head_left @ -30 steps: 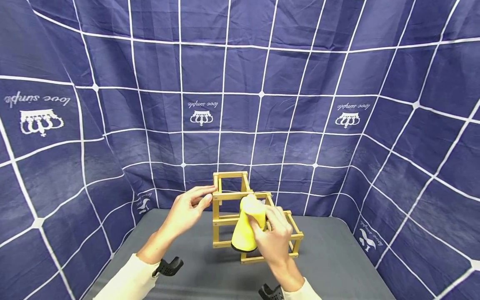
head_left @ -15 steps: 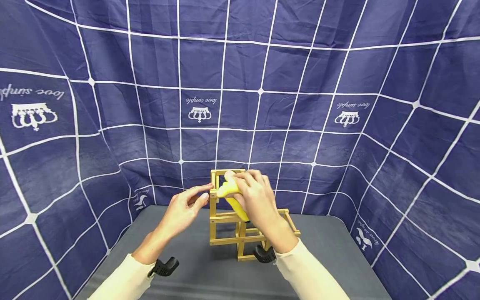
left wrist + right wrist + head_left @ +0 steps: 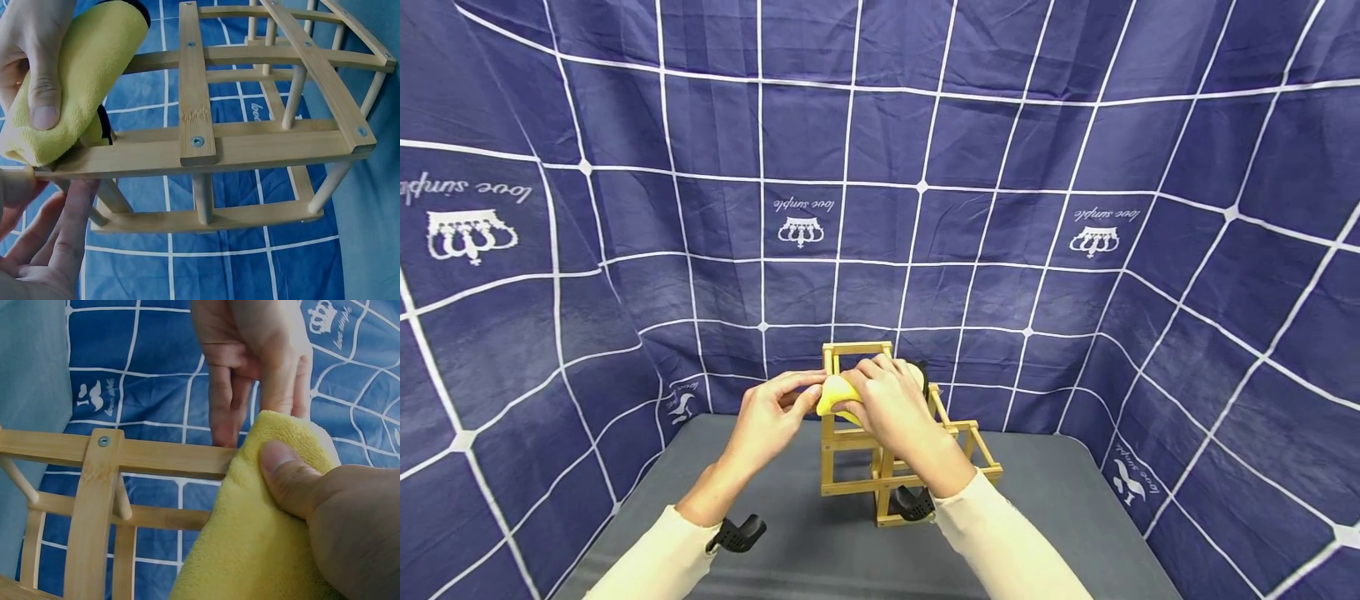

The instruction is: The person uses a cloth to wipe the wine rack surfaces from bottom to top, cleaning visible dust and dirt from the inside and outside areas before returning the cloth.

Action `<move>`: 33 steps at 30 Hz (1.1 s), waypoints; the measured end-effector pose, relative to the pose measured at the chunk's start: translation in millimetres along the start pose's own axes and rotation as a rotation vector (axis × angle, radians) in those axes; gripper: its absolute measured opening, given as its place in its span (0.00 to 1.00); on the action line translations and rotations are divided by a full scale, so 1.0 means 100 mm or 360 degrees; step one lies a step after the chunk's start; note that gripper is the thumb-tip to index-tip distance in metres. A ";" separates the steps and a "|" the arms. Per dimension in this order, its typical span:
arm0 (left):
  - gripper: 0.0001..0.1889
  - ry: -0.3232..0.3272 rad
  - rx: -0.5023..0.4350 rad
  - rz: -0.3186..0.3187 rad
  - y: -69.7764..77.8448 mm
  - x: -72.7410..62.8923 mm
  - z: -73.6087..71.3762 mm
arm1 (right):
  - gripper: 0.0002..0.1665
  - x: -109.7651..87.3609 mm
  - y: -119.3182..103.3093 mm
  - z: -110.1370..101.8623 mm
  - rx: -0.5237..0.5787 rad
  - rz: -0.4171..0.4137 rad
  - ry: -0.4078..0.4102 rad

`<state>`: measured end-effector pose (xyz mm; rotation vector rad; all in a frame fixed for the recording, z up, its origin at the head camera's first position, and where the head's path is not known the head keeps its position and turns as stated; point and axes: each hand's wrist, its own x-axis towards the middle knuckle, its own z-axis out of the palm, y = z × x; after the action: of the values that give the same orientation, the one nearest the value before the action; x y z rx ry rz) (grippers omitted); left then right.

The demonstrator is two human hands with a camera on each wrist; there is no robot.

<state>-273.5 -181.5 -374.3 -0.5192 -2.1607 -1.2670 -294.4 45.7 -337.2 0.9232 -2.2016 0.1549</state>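
A folded yellow cloth [image 3: 833, 397] with dark edging is gripped by my right hand [image 3: 891, 408]. In the left wrist view the yellow cloth [image 3: 94, 75] lies over the top end of a stepped wooden rack [image 3: 850, 485], the right thumb pressing on it. My left hand [image 3: 766, 423] holds the rack's upper left corner between thumb and fingers. In the right wrist view the left hand's fingers reach down behind the rail, beside the cloth [image 3: 250, 544]. The cloth hides part of the rack's top rail.
The rack stands on a grey tabletop [image 3: 1037, 533], its lower steps to the right. Dark blue curtain fabric [image 3: 880, 217] with white grid lines hangs behind and at both sides. Black mounts [image 3: 741, 533] sit at the wrists.
My right hand has carried the cloth up and left from in front of the rack to its top left corner. The left hand stays at that corner.
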 end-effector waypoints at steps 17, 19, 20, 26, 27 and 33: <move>0.11 0.0196 0.0186 0.0307 0.02 0.04 0.14 | 0.25 -0.16 0.28 -0.09 -0.0116 -0.0056 0.0120; 0.11 0.0223 0.0194 0.0317 0.01 0.06 0.14 | 0.24 -0.21 0.37 -0.12 -0.0085 -0.0047 0.0193; 0.11 0.0235 0.0200 0.0320 0.01 0.06 0.14 | 0.24 -0.23 0.42 -0.14 -0.0064 -0.0037 0.0230; 0.12 0.0285 0.0249 0.0291 -0.02 0.09 0.14 | 0.18 -0.38 0.66 -0.18 0.0123 0.0009 0.0365; 0.12 0.0296 0.0257 0.0282 -0.02 0.09 0.14 | 0.18 -0.41 0.69 -0.18 0.0156 0.0032 0.0367; 0.11 0.0340 0.0305 0.0219 -0.06 0.08 0.14 | 0.18 -0.58 0.87 -0.18 0.0348 0.0288 0.0397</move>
<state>-286.4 -171.4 -378.4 -0.4244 -2.0043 -0.9825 -313.5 149.5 -349.4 0.7713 -2.0582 0.5757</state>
